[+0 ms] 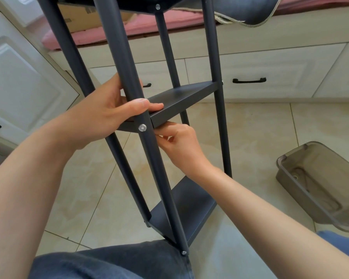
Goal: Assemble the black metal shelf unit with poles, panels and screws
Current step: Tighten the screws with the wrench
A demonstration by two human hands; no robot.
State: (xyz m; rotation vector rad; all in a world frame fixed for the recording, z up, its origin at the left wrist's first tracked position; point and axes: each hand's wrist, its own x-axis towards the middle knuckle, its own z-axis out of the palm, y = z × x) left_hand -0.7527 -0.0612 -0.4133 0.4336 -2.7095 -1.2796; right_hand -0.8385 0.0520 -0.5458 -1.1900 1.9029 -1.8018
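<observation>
The black metal shelf unit stands upright on the floor in front of me. Its near pole (127,81) runs diagonally through the view, with a silver screw (142,127) in it at the middle panel (179,97). My left hand (109,113) wraps around that pole and panel corner, thumb on top of the panel. My right hand (177,141) reaches under the panel's near edge with fingers pinched; what they hold is hidden. A lower panel (185,206) sits near the floor, with another screw (183,252) at its near corner. A far-right pole (220,109) also carries the panels.
A smoky translucent plastic tray (320,190) lies on the tiled floor at the right. White cabinets with black drawer handles (249,80) run behind the shelf. A pink cushion (149,25) and a cardboard box (85,17) rest on the bench. My knee in jeans (109,262) is below.
</observation>
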